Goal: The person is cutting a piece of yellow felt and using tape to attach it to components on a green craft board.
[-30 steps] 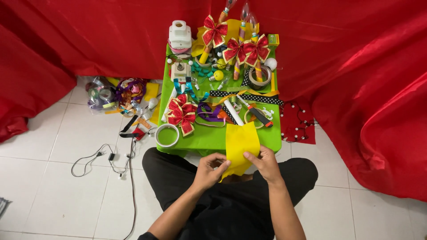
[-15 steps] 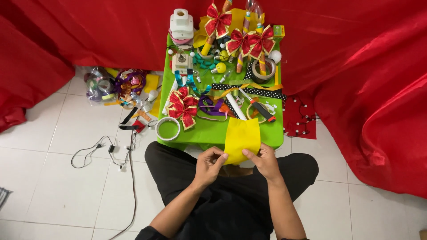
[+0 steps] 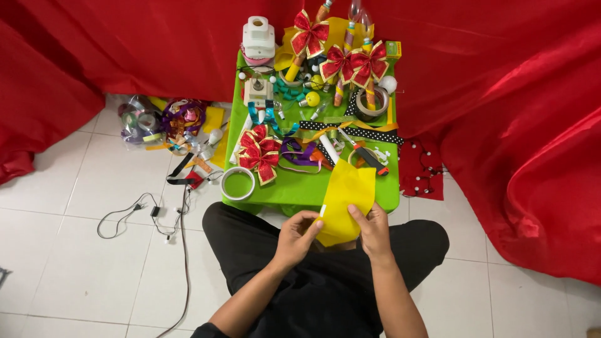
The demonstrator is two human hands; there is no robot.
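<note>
— So, where is the yellow felt sheet (image 3: 346, 197)?

— Above the person's lap, at the near edge of the green table (image 3: 300, 191), leaning up toward the camera. Both hands hold it by its lower part.

— How?

— The left hand (image 3: 297, 236) pinches the left edge between thumb and fingers; the right hand (image 3: 374, 229) grips the lower right, thumb on the front. A white strip seems to run down the left edge, though it is too small to be sure.

— And around it?

— Just beyond lies a red gold-trimmed bow (image 3: 258, 152) beside a white tape roll (image 3: 238, 183). Farther back stand more red bows (image 3: 352, 63). Red cloth (image 3: 513, 125) surrounds the table.
</note>
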